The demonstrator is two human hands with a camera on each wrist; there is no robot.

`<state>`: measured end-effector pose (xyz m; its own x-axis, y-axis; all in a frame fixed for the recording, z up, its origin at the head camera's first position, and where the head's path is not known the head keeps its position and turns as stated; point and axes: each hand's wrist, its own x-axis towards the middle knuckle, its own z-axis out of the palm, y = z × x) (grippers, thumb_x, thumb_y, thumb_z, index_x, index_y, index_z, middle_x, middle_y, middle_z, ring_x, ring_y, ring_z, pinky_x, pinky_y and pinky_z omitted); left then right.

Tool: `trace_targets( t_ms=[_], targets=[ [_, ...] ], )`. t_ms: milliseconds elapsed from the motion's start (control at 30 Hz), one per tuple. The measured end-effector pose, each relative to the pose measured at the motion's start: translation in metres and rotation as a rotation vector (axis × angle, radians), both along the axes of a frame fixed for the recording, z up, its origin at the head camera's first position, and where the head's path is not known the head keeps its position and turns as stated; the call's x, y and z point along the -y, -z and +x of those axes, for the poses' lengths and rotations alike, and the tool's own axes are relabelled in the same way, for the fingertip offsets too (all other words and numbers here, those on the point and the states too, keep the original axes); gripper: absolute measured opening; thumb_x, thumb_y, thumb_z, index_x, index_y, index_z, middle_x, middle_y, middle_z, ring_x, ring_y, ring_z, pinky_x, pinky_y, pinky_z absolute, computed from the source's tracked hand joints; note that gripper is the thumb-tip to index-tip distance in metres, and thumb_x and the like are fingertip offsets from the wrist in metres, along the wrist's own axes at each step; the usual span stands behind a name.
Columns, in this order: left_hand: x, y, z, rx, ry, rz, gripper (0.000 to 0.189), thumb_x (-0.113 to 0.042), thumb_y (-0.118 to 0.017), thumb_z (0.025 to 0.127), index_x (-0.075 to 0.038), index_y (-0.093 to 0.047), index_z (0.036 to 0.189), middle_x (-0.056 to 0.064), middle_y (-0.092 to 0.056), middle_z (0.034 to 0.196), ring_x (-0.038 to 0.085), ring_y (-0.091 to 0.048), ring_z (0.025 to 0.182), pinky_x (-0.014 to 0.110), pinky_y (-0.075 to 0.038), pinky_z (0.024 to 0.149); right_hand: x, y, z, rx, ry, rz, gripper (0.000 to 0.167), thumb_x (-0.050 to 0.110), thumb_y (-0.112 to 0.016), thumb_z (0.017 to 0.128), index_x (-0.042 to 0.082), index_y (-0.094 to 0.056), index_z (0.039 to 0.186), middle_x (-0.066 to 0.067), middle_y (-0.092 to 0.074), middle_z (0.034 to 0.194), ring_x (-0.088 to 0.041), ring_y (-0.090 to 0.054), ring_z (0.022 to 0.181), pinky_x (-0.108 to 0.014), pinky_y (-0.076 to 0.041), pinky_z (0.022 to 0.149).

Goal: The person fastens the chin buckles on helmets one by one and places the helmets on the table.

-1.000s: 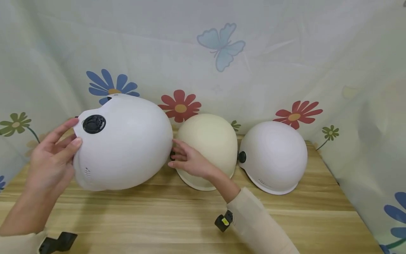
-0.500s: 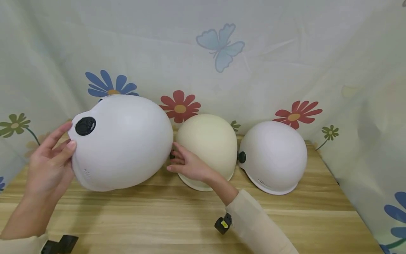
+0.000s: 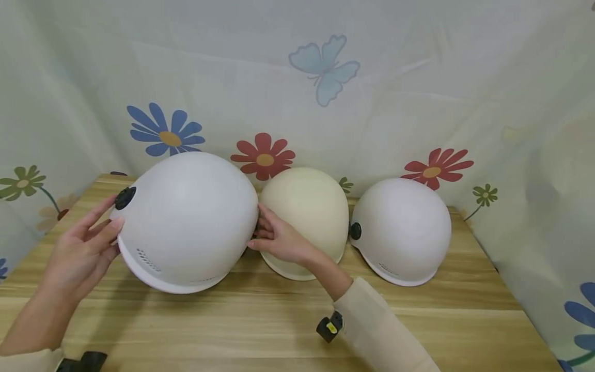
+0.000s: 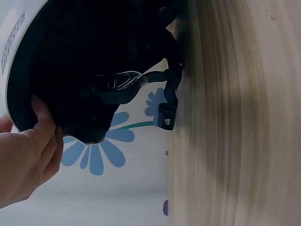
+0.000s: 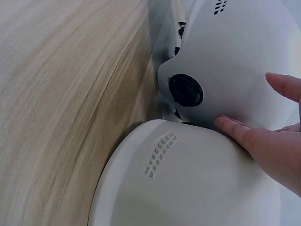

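Observation:
A large white helmet point(image 3: 190, 222) is held tilted over the left part of the table. My left hand point(image 3: 83, 248) grips its left rim, thumb outside and fingers tucked inside, just below a round black knob point(image 3: 124, 198). The left wrist view looks into the dark interior, where a black strap with a buckle point(image 4: 166, 117) hangs down by the tabletop. Against the helmet's right side rest the straight fingers of my right hand point(image 3: 283, 235), which reaches in front of a cream helmet point(image 3: 307, 194). In the right wrist view another black knob point(image 5: 186, 90) shows below those fingers.
To the right of the cream helmet sits a second white helmet point(image 3: 404, 227), dome up. All are on a wood-grain table point(image 3: 260, 325). Close behind hangs a curtain point(image 3: 400, 103) printed with flowers and a butterfly, which also folds around both sides.
The large white helmet has rolled from its side toward dome-up, its front rim coming lower and nearer. My left hand turned it, moving slightly down; the right hand stayed about in place.

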<state>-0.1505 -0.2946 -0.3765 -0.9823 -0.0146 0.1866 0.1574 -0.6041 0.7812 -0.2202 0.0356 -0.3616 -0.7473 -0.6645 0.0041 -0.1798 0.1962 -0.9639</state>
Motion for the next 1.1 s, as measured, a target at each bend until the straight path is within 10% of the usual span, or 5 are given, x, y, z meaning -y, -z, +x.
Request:
trace_targets(
  t_ms=[267, 500, 767, 1100],
  targets=[
    [0.002, -0.006, 0.003, 0.031, -0.029, -0.336, 0.071, 0.008, -0.049, 0.089, -0.026, -0.023, 0.146, 0.015, -0.006, 0.147, 0.005, -0.057, 0.096, 0.021, -0.05, 0.075, -0.002, 0.004, 0.001, 0.006, -0.011, 0.0, 0.082, -0.001, -0.057, 0.088, 0.017, -0.004, 0.147, -0.015, -0.023, 0.147, -0.029, -0.037, 0.126, -0.034, -0.043, 0.092],
    [0.003, -0.008, 0.005, 0.065, -0.07, -0.516, 0.069, 0.006, -0.056, 0.086, -0.024, -0.031, 0.143, 0.01, -0.007, 0.148, -0.003, -0.052, 0.094, 0.017, -0.049, 0.072, -0.005, 0.003, 0.005, -0.013, -0.01, 0.021, 0.081, 0.004, -0.059, 0.088, 0.019, -0.006, 0.147, -0.012, -0.024, 0.147, -0.025, -0.039, 0.126, -0.032, -0.043, 0.091],
    [0.008, 0.001, 0.01, 0.157, -0.036, -0.946, 0.072, -0.016, -0.06, 0.089, -0.038, -0.019, 0.144, 0.0, 0.01, 0.152, -0.007, -0.052, 0.091, 0.013, -0.046, 0.07, -0.006, 0.004, 0.006, -0.044, -0.013, 0.045, 0.079, 0.006, -0.061, 0.087, 0.017, -0.011, 0.147, -0.01, -0.021, 0.148, -0.024, -0.038, 0.127, -0.031, -0.043, 0.092],
    [0.013, 0.012, 0.01, 0.097, 0.014, -1.051, 0.083, -0.01, -0.059, 0.09, -0.043, -0.004, 0.143, -0.012, 0.014, 0.149, 0.044, -0.036, 0.118, 0.017, -0.045, 0.071, -0.005, 0.007, 0.008, -0.065, -0.045, 0.07, 0.075, 0.006, -0.061, 0.088, 0.017, -0.015, 0.147, -0.003, -0.018, 0.15, -0.023, -0.036, 0.128, -0.028, -0.041, 0.093]
  ],
)
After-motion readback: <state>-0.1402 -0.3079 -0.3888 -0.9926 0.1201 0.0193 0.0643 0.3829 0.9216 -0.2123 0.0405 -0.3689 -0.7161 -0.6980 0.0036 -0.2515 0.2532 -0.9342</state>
